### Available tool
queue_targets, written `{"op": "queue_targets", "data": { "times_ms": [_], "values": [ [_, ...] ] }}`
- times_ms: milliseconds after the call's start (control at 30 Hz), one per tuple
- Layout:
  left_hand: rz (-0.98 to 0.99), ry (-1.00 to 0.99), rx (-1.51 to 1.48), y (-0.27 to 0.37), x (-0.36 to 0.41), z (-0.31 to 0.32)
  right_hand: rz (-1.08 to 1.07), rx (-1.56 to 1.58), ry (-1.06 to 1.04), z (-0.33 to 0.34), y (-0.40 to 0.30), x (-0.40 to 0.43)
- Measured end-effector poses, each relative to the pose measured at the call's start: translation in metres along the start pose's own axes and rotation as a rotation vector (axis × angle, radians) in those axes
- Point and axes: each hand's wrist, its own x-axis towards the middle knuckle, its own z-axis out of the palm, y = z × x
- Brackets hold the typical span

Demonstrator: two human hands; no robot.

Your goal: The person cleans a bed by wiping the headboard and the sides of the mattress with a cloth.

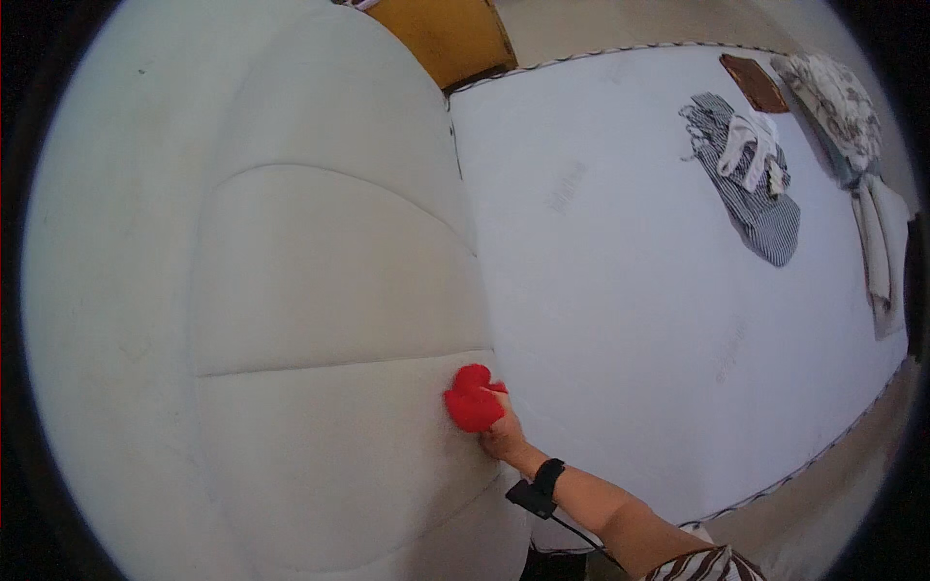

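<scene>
My right hand (pixel 505 432) reaches in from the bottom right, gripping a bunched red cloth (pixel 474 403). The cloth is against or very close to the cream padded headboard (pixel 341 269), near its seam with the white mattress (pixel 617 305). Stitched lines, some straight and some curved, run across the headboard. A black strap (pixel 548 476) with a small box and a cable is fastened around my right wrist. My left hand is out of view.
On the mattress's far side lie a striped cloth (pixel 763 218), a white cloth item (pixel 752 149) and a brown flat item (pixel 755 83). Folded fabric (pixel 835 109) is piled at the right edge. A yellow-brown wooden cabinet (pixel 443 36) stands beyond the headboard.
</scene>
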Motion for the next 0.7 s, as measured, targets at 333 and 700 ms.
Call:
{"op": "queue_targets", "data": {
  "times_ms": [333,700],
  "values": [
    [-0.043,-0.056,0.001,0.008,0.003,-0.006,0.07,0.168,0.153,-0.009,-0.092,0.137],
    [-0.023,-0.045,0.019,-0.001,0.001,-0.005,0.608,-0.155,-0.283,-0.007,0.072,0.018]
  ]
}}
